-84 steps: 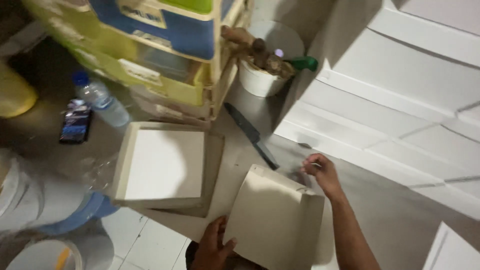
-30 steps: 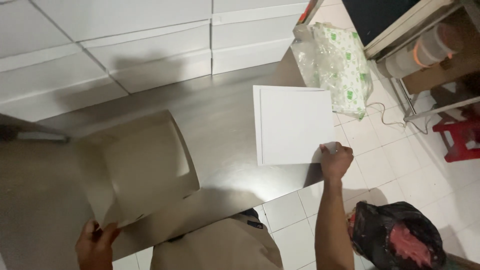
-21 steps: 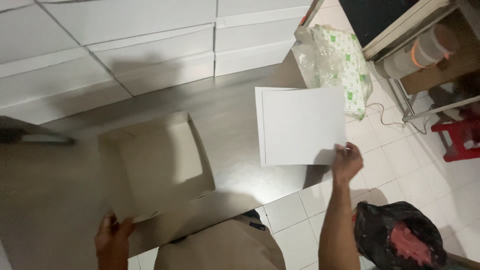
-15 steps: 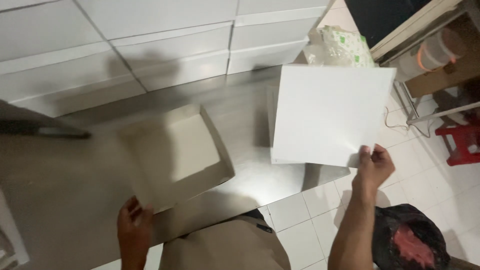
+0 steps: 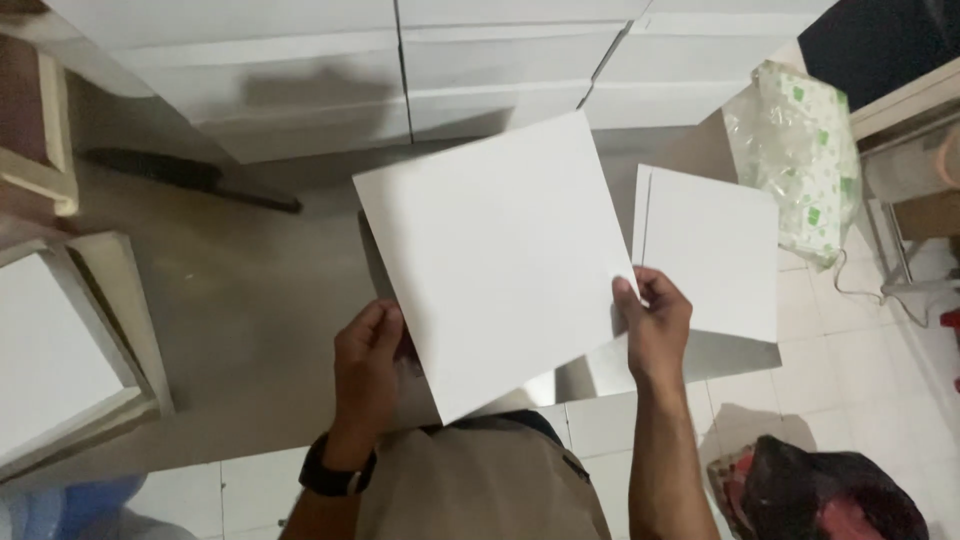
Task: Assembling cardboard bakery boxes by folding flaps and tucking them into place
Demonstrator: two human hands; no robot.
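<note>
Left hand (image 5: pixel 365 360) and right hand (image 5: pixel 652 322) each pinched an edge of the white cardboard sheet (image 5: pixel 495 255), held flat between them above the steel table (image 5: pixel 250 320); folding likely comes next, needing firm edge grips.

Head view, steeply downward, close

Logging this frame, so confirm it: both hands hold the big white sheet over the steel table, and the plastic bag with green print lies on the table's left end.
One thing is wrong: the plastic bag with green print lies at the table's right end, as the head view shows. The left hand and right hand do hold the big white sheet over it.
</note>
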